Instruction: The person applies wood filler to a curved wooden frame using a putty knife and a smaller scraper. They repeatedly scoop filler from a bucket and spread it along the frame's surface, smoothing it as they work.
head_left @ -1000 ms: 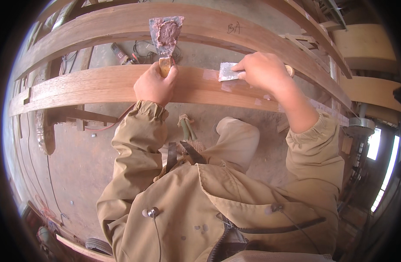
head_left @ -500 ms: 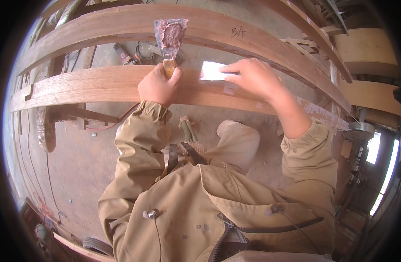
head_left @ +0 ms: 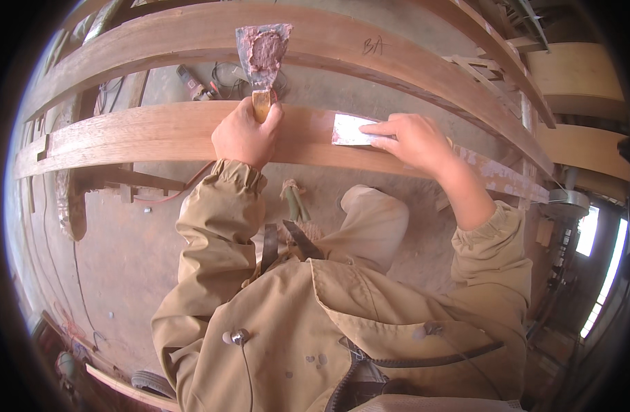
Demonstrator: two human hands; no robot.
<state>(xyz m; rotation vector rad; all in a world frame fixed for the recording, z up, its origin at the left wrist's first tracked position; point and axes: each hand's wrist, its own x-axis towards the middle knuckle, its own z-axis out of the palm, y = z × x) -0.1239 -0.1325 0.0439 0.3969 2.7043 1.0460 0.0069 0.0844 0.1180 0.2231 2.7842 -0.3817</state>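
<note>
Looking down from the head view, two curved wooden beams are seen running left to right, and the nearer beam point(head_left: 157, 134) carries both hands. The left hand point(head_left: 245, 134) is clenched round the wooden handle of a wide putty knife point(head_left: 263, 55), whose blade is loaded with reddish filler and held upright, pointing away from the body toward the far beam point(head_left: 329, 34). The right hand point(head_left: 414, 141) lies flat on the near beam, its fingers point(head_left: 377, 128) pressed on a small pale scraper point(head_left: 349, 130) laid along the beam's long axis, the free edge pointing left toward the loaded knife. Just a short bare stretch of beam lies between scraper and left hand, so the right hand is the nearer one to the pale filled patch. Against the frame half a second ago, the scraper has been drawn a little rightward along the beam, while the left hand and its knife have hardly shifted. Tools and cables lie on the floor point(head_left: 123, 261) beyond.
</note>
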